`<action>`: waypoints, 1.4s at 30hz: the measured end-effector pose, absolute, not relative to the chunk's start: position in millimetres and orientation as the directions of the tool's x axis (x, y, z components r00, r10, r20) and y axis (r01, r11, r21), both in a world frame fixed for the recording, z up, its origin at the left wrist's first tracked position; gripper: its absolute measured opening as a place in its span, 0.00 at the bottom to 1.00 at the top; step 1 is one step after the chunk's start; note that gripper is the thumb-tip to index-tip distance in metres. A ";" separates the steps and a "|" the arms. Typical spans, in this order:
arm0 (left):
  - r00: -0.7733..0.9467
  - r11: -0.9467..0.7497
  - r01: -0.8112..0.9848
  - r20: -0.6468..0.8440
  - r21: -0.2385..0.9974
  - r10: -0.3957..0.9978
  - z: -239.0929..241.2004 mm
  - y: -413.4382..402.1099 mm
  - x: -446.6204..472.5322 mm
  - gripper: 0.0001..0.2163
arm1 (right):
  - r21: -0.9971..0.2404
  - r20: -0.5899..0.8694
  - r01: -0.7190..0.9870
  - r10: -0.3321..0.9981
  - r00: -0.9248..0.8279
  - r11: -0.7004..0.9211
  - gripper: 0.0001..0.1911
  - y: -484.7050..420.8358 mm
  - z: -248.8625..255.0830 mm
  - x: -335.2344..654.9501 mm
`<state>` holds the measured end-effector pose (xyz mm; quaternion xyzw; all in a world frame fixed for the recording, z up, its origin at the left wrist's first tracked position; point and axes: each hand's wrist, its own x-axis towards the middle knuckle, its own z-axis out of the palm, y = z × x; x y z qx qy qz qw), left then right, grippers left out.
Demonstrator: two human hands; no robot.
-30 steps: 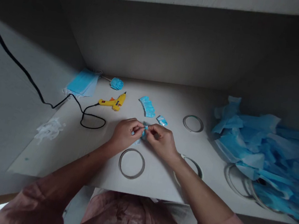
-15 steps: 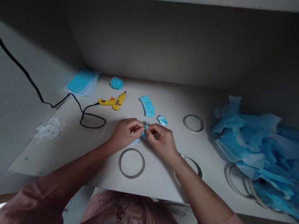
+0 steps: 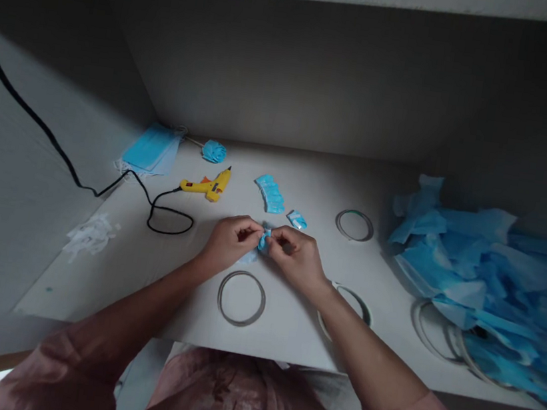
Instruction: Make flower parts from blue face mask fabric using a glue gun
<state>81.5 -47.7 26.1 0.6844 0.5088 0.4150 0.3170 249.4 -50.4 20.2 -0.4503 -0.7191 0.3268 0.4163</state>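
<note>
My left hand (image 3: 229, 242) and my right hand (image 3: 297, 256) meet at the middle of the white table (image 3: 287, 328). Both pinch a small piece of blue fabric (image 3: 263, 240) between fingertips. A wire ring (image 3: 242, 298) lies just in front of my hands. Behind them sit a folded blue strip (image 3: 269, 193) and a smaller blue piece (image 3: 296, 219).
A yellow glue gun (image 3: 206, 187) with a black cord (image 3: 166, 216) lies at back left, near a blue fabric rose (image 3: 214, 151) and stacked blue masks (image 3: 152, 150). White scraps (image 3: 91, 235) lie left. More wire rings (image 3: 354, 224) and a heap of blue fabric (image 3: 490, 280) fill the right.
My fingertips have shifted slightly on the blue piece, which looks a little more bunched. Everything else stays where it was.
</note>
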 end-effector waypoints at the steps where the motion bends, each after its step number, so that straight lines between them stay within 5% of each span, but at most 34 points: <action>1: 0.134 -0.263 0.418 0.227 0.870 0.965 25.9 -47.4 81.3 0.07 | -0.864 0.290 0.350 0.927 -0.239 0.361 0.09 -49.9 19.8 249.4; 15: 0.182 -0.390 0.492 0.346 0.778 0.920 25.1 -46.5 79.5 0.05 | -0.931 0.232 0.235 0.949 -0.212 0.280 0.10 -46.7 17.8 249.1; 22: 0.200 -0.452 0.645 0.435 0.616 0.878 30.8 -50.4 80.8 0.05 | -0.940 0.213 0.217 0.951 -0.226 0.263 0.09 -46.7 18.4 250.0; 32: -0.115 -0.242 0.531 0.352 0.812 0.929 60.4 -41.6 51.1 0.10 | -0.995 0.050 -0.091 0.979 -0.200 0.032 0.12 -36.3 20.9 257.1; 37: -0.082 -0.173 0.847 0.444 0.503 0.892 108.5 -66.2 -13.8 0.11 | -0.972 -0.016 -0.226 0.976 -0.219 -0.067 0.13 -34.3 19.7 257.7; 42: -0.150 0.085 0.964 0.251 0.251 0.956 90.1 -91.5 -98.0 0.14 | -0.952 -0.016 -0.293 0.972 -0.234 -0.086 0.12 -31.4 23.0 261.0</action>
